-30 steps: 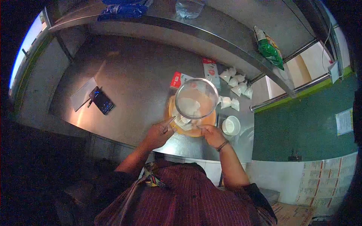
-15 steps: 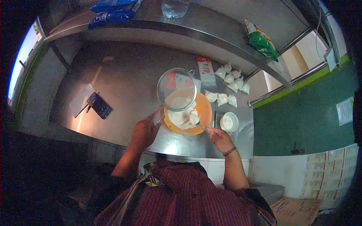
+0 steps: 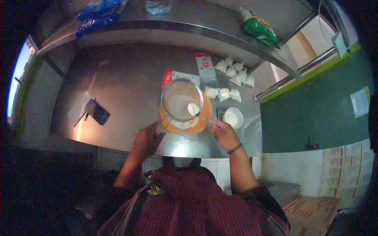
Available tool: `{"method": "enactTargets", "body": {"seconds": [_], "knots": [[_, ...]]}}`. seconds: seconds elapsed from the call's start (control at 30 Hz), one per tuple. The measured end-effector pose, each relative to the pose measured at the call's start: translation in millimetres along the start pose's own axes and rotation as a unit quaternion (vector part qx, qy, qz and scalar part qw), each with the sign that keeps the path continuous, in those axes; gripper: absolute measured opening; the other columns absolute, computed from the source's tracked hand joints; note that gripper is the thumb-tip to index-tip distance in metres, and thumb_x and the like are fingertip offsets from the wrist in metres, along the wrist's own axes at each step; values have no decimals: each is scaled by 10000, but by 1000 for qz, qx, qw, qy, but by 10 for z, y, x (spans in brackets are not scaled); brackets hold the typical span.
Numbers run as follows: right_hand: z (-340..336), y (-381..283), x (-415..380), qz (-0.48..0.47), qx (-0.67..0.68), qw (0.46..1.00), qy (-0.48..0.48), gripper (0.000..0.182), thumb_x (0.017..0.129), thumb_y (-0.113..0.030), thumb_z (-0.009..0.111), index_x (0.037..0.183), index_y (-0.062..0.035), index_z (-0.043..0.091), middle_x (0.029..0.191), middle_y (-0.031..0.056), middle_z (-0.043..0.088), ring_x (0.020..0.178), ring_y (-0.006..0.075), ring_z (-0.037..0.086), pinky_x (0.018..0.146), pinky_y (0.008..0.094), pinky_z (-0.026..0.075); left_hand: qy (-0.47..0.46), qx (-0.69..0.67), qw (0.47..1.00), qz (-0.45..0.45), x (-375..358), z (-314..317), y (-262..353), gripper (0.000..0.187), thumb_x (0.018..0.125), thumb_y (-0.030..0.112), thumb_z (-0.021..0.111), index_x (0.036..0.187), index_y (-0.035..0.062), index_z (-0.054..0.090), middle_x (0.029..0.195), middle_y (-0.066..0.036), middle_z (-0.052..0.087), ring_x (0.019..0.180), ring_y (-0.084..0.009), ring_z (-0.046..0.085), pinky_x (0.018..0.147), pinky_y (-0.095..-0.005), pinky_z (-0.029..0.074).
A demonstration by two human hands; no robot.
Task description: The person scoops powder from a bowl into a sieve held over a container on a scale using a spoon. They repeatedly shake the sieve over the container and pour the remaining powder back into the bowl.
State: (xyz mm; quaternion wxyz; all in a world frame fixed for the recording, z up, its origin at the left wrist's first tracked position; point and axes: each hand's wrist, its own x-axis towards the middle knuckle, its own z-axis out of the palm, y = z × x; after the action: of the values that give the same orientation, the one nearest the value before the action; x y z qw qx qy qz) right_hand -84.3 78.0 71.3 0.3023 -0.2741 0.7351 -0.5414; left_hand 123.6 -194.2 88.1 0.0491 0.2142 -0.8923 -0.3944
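Note:
My left hand [image 3: 148, 138] is closed round the handle of a round sieve [image 3: 162, 98], which is over an orange bowl [image 3: 204, 125] with white powder [image 3: 180, 125] in it. My right hand [image 3: 223, 133] grips the handle of a spoon [image 3: 193, 109] heaped with white powder. The spoon's head is above the sieve's mesh, near its right side. Right of the orange bowl stands a small white tub [image 3: 233, 118] with something white inside.
Small tied bags of white powder [image 3: 224, 94] lie behind the tub. Red-and-white packets [image 3: 205, 67] lie at the back. A phone [image 3: 97, 111] is on the left of the metal table [image 3: 130, 78]. A shelf [image 3: 181, 29] crosses above, holding a green packet [image 3: 260, 31] and blue packets [image 3: 98, 17].
The loaded spoon has risen from the orange bowl to above the sieve. The sieve sits lower over the bowl, and the whole view has shifted slightly.

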Motion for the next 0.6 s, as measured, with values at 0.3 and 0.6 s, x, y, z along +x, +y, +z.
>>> {"method": "enactTargets", "body": {"seconds": [0.3,0.6], "knots": [[-535,-108,-271,25,-84,994,69,311,1047,-145,508,1305,-15,623,838,-44,556,686,50,476,609,213,419,24,-86,989,117,133,623,391,531,895,259,729,1356,38,589,753,-174,688,628,-319,670,657,-414,552],[-1288,315,-576,13,-142,972,185,281,1031,-137,529,1252,-4,642,860,1,612,713,75,534,644,240,466,-47,-30,987,152,323,1291,986,496,889,294,731,1290,25,618,957,-221,697,794,-347,674,734,-463,530]]}}
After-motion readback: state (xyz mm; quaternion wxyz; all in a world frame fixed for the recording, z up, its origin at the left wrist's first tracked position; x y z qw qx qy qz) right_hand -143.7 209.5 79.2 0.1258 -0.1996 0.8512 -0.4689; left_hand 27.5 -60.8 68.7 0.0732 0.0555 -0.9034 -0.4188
